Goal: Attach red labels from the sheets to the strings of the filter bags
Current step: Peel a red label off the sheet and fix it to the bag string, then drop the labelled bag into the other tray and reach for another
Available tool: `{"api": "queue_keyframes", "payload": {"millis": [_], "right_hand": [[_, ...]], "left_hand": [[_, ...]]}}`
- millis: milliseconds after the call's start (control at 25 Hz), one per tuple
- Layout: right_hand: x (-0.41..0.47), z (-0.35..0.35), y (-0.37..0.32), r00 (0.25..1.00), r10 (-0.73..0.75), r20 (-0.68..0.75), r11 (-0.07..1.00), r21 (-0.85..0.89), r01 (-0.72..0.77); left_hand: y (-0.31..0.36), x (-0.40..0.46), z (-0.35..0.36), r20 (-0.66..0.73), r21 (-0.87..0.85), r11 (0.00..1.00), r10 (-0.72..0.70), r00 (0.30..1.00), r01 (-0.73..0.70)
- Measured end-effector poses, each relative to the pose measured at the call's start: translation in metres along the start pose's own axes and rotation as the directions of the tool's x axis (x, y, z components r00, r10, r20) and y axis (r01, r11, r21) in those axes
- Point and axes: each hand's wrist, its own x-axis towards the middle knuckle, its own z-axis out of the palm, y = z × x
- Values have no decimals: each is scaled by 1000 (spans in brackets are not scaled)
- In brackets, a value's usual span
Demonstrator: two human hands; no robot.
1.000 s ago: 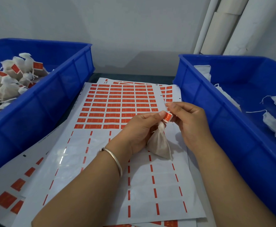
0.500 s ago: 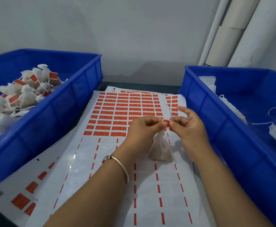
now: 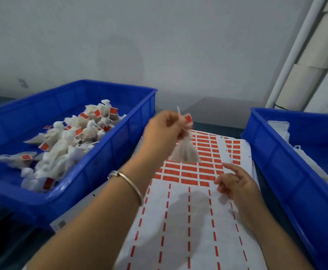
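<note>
The left hand is raised above the far part of the label sheet, its fingers curled round the gathered neck of a filter bag. The bag hangs below the fist, blurred, its body spreading downward over the rows of red labels still on the sheet. A red label stands at the top of the fist, beside a short white string end that sticks up; how the label sits on the string cannot be told through the blur. A thin metal bangle circles the left wrist.

The right hand is lower and nearer, over the right part of the sheet, grasping nothing: the forefinger points left and the other fingers are loosely bent. Whether it touches the paper cannot be told.

The sheet lies on the tabletop between two blue bins. Its far part carries the solid red labels; its near part shows only dashed red lines on white backing. Another sheet edge shows under it at the right.

The left bin holds a heap of white filter bags, many with red labels on them. The right bin holds white bags along its near wall, with no red showing on them. White pipes lean against the wall at far right.
</note>
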Motion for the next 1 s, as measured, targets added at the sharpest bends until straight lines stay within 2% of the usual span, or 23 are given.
{"api": "queue_keyframes", "payload": {"millis": [80, 160, 200, 280, 400, 480, 560, 640, 680, 760, 840, 920, 1000], "right_hand": [[0, 1, 4, 999, 31, 38, 999, -20, -31], [1, 3, 6, 996, 58, 67, 998, -38, -55], [1, 4, 6, 994, 71, 77, 996, -60, -66], [1, 6, 8, 990, 101, 94, 990, -112, -90], [-1, 8, 10, 983, 141, 120, 979, -162, -121], [-2, 8, 8, 981, 161, 112, 973, -182, -139], [-4, 9, 2, 979, 181, 97, 967, -202, -159], [-8, 12, -5, 974, 203, 102, 952, -252, -172], [-10, 15, -9, 969, 218, 116, 942, -283, -178], [-11, 23, -22, 948, 274, 162, 924, -318, -212], [-3, 29, -47, 927, 317, 202, 902, -366, -229], [14, 23, -79, 957, 272, 101, 907, -360, -220], [35, -1, -108, 989, 119, -88, 938, -315, -141]], "left_hand": [[25, 10, -39, -158, 167, 979, 147, 976, -120], [49, 18, -80, -271, 348, 919, 290, 918, -188], [59, 21, -100, -289, 455, 871, 343, 893, -187], [67, 27, -135, -289, 670, 735, 382, 878, -100], [55, 35, -170, -298, 792, 605, 268, 916, 81], [37, 38, -175, -252, 833, 530, 107, 962, 159], [24, 42, -168, -181, 868, 462, -42, 983, 180], [21, 44, -148, -138, 898, 415, -52, 989, 147], [18, 43, -133, -123, 894, 432, -15, 992, 117], [9, 36, -91, -73, 828, 559, 42, 996, 37], [-8, 20, -36, 57, 750, 661, 0, 998, -43], [-32, -2, 15, 190, 697, 714, -104, 976, -59], [-58, -26, 55, 278, 680, 731, -185, 943, -58]]}}
